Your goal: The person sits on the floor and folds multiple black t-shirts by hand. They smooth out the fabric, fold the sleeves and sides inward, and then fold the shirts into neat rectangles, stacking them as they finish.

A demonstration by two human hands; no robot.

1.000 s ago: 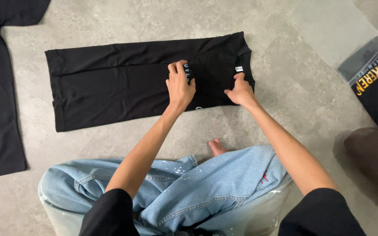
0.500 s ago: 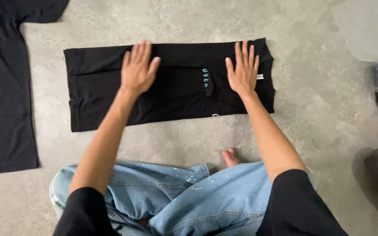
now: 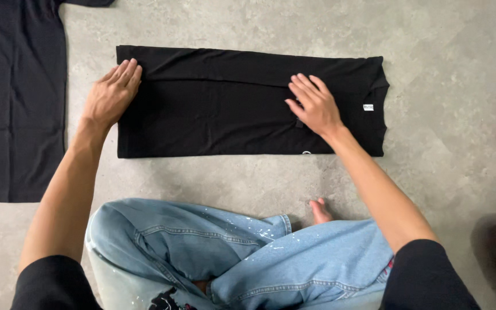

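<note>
Pressing flat, fingers spread: left hand (image 3: pixel 109 96) at shirt (image 3: pixel 219 115) end, right hand (image 3: pixel 314 106) near collar; uneven sliding could wrinkle folds.

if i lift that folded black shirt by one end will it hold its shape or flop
The folded black shirt would probably flop: it is thin cloth lying flat on the concrete floor. Its loose folded layers would likely slide open. It looks light, since the left hand and right hand just rest flat on it.
</note>
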